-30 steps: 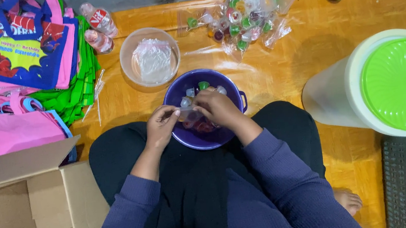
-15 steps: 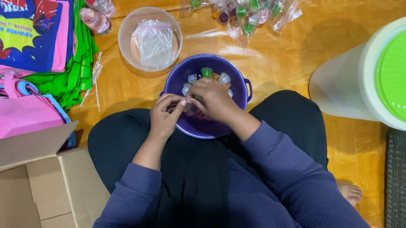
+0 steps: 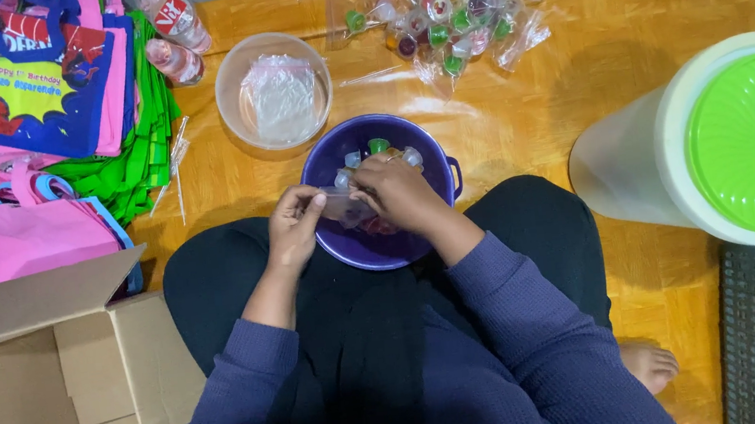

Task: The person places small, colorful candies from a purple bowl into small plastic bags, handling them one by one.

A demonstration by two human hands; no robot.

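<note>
A purple bowl (image 3: pixel 340 149) rests on my lap edge, with several small jelly cups (image 3: pixel 378 146) inside. My left hand (image 3: pixel 293 227) pinches the edge of a small clear plastic bag (image 3: pixel 346 208) over the bowl. My right hand (image 3: pixel 402 193) grips the same bag from the right, fingers curled at its opening. What is inside the bag is hidden by my fingers.
A clear round tub (image 3: pixel 273 90) with folded plastic bags sits behind the bowl. Filled clear bags of jelly cups (image 3: pixel 443 11) lie at the back. Coloured tote bags (image 3: pixel 38 98) are stacked left, a cardboard box (image 3: pixel 41 388) near left, a white bucket with green lid (image 3: pixel 744 141) right.
Both hands stay over the purple bowl working the small clear bag; the left hand has shifted slightly left, stretching the bag. The camera view has drifted a little.
</note>
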